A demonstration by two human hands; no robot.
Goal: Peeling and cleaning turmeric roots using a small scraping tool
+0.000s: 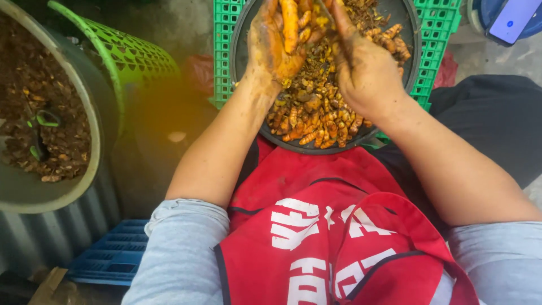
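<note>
- While clasping a peeled orange root (291, 25) in the left hand (274, 48), fingers closed around it, over the far part of the dark round tray (240, 62): probably risking a slip, with skin coated in yellow stain.
- Pinching what looks like a thin tool (326, 10) in the right hand (364, 70), fingers bunched narrow on it; working just beside the left fingertips and possibly nicking them if the root is turning in a slick grip.
- Heaping the pile of unpeeled roots (316, 116) toward the near rim, above the red apron (316, 226); perhaps spilling pieces into the lap if the tray is tipping.
- Resting the tray on a green crate (221, 68), partly overhanging its near edge; likely rocking under pressing wrists.
- Leaving a phone (511, 20) at far right, near stained hands; possibly smearing it.
</note>
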